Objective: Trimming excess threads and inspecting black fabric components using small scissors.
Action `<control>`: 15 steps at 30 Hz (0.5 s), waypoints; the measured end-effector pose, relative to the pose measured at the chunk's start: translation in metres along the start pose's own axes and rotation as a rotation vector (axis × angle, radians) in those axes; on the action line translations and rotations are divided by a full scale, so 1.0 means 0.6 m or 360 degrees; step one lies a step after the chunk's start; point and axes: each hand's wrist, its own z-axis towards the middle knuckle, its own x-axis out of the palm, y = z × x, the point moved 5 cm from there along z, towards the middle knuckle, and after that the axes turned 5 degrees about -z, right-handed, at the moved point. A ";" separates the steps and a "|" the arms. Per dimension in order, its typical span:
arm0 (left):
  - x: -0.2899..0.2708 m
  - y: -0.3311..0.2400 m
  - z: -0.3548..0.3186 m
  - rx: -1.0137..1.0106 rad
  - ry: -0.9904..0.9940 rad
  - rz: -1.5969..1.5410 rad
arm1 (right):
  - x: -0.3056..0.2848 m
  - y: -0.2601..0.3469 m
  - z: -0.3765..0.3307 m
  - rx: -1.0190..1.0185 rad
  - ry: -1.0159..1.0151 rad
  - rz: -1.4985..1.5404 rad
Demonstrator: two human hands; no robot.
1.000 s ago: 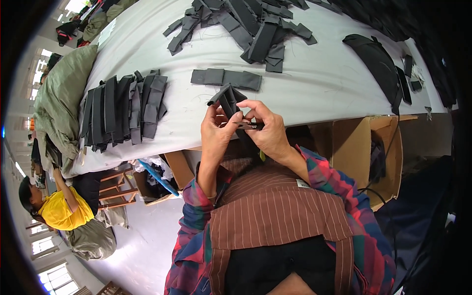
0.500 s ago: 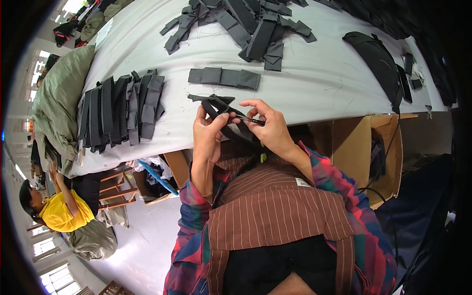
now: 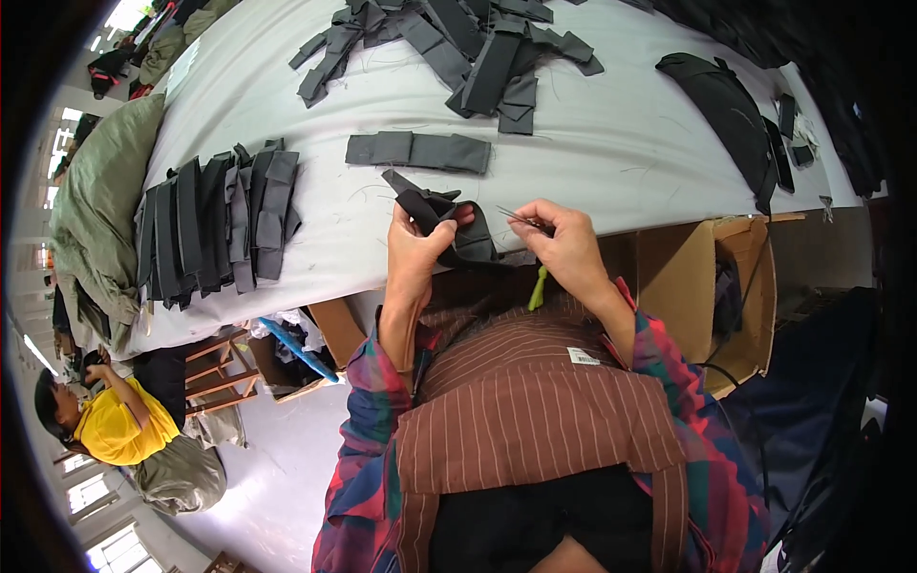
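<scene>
My left hand is closed on a dark grey fabric strip, which is folded over and hangs in a loop toward my apron. My right hand grips small thread snips, their two thin points apart and aimed left, a short gap from the cloth. A bright green tassel dangles below that hand. Just beyond my hands, a single flat strip of the same dark cloth lies on the white-covered table.
A neat row of dark strips lies at the left, and a loose heap at the far side. A black curved fabric piece is at the right. Cardboard boxes stand under the table edge. A person in yellow sits at the left.
The snips have drawn away from the strip to the right, and their points now show apart. The strip in my left hand has turned and opened into a wider fold.
</scene>
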 end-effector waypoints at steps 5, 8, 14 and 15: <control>0.005 -0.001 -0.003 -0.0027 0.0030 0.0034 | -0.023 0.053 -0.006 -0.0442 -0.0148 -0.0488; 0.008 0.000 -0.005 -0.0029 0.0049 0.0094 | -0.025 0.056 -0.006 -0.0679 -0.0113 -0.0687; 0.012 0.000 -0.007 -0.0003 0.0031 0.0179 | -0.012 0.033 -0.006 -0.0811 -0.0023 -0.0843; 0.013 0.000 -0.007 -0.0006 0.0031 0.0180 | -0.010 0.034 -0.008 -0.0847 -0.0059 -0.0885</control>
